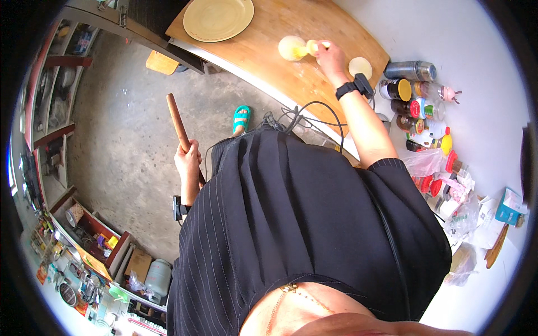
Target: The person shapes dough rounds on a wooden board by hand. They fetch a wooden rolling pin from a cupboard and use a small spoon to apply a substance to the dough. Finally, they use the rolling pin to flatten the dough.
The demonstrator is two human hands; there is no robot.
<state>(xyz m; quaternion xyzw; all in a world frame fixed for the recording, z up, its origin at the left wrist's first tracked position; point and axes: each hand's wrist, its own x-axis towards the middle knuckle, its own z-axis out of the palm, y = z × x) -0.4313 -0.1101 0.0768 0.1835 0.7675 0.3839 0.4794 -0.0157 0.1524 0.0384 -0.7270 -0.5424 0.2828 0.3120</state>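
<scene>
My left hand (188, 158) is closed around a wooden rolling pin (178, 119), held off the table over the floor; the pin's lower end passes behind my forearm and shirt. On the right, my right hand (331, 59) grips a yellow pastry brush (311, 48). Its bristles touch a flat, pale round of dough (288, 47) on the wooden tabletop (269, 69). Another pale round (360, 67) lies near the table's right end, close to my right wrist. A large cream plate (218, 20) rests at the tabletop's far left.
Black cables (319, 107) loop between my body and the table edge. A metal thermos (410, 70) and several jars (395, 90) line the wall at right. Shelving (63, 84) stands at left across the concrete floor (126, 126), with a gas cylinder (158, 275) lower down.
</scene>
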